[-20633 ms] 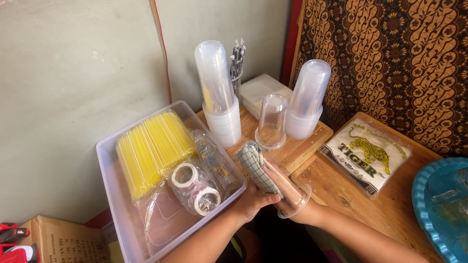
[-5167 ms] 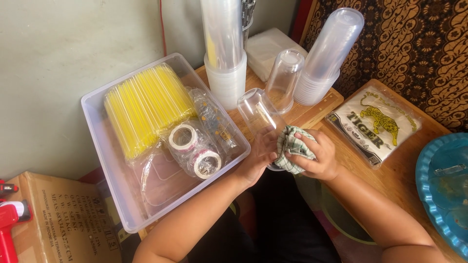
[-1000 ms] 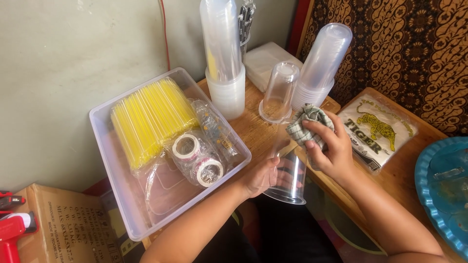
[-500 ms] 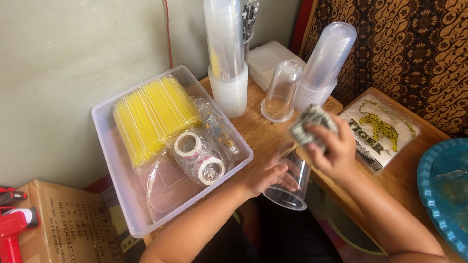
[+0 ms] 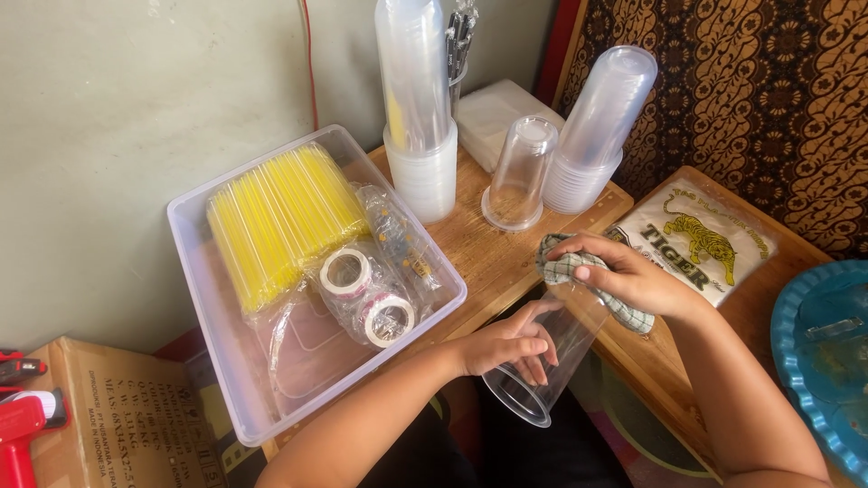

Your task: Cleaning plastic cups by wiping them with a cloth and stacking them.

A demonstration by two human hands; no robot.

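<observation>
My left hand (image 5: pixel 506 345) grips a clear plastic cup (image 5: pixel 542 361) held tilted, its open mouth pointing down toward me, just off the wooden table's front edge. My right hand (image 5: pixel 633 276) presses a green checked cloth (image 5: pixel 565 264) against the cup's closed bottom end. One clear cup (image 5: pixel 518 172) stands upside down on the wooden table (image 5: pixel 484 258) just beyond my hands. Two tall stacks of clear cups (image 5: pixel 418 99) (image 5: pixel 597 126) stand behind it.
A clear plastic bin (image 5: pixel 226 361) at the left holds yellow straws (image 5: pixel 280 217), bagged tape rolls (image 5: pixel 366 294) and plastic bags. A printed white bag pack (image 5: pixel 701 239) lies at the right, a blue basin (image 5: pixel 818 361) at the far right, and a cardboard box (image 5: pixel 117 425) at the lower left.
My right hand has brought the cloth down from above the table onto the cup's bottom end. My left hand has kept hold of the cup at about the same spot.
</observation>
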